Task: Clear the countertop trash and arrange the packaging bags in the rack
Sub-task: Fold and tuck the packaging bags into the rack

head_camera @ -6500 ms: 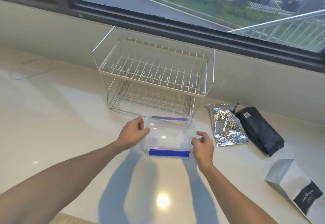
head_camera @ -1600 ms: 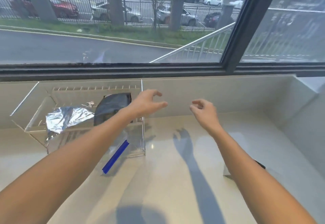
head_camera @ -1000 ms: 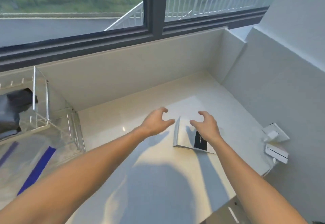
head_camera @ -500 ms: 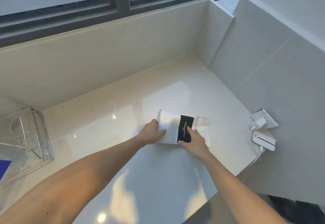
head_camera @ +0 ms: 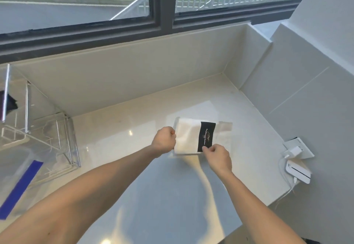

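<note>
A white packaging bag [head_camera: 188, 137] with a black label is lifted slightly off the pale countertop [head_camera: 134, 128], held by both hands. My left hand [head_camera: 164, 140] grips its left edge. My right hand [head_camera: 218, 158] pinches its near edge by the label. The wire rack [head_camera: 38, 128] stands at the left edge of the view. A black bag [head_camera: 9, 102] lies on its upper shelf, and a clear zip bag with a blue strip [head_camera: 23, 182] sits in its lower part.
A tiled wall [head_camera: 306, 100] closes the counter on the right, with a wall socket and white charger [head_camera: 295, 150] and a small white device [head_camera: 297, 172] hanging by a cable. The window ledge [head_camera: 134, 52] runs along the back. The counter's front edge is at the lower right.
Both hands reached for the white bag and took hold of it. It has since risen a little off the counter. My view swung right, away from the rack.
</note>
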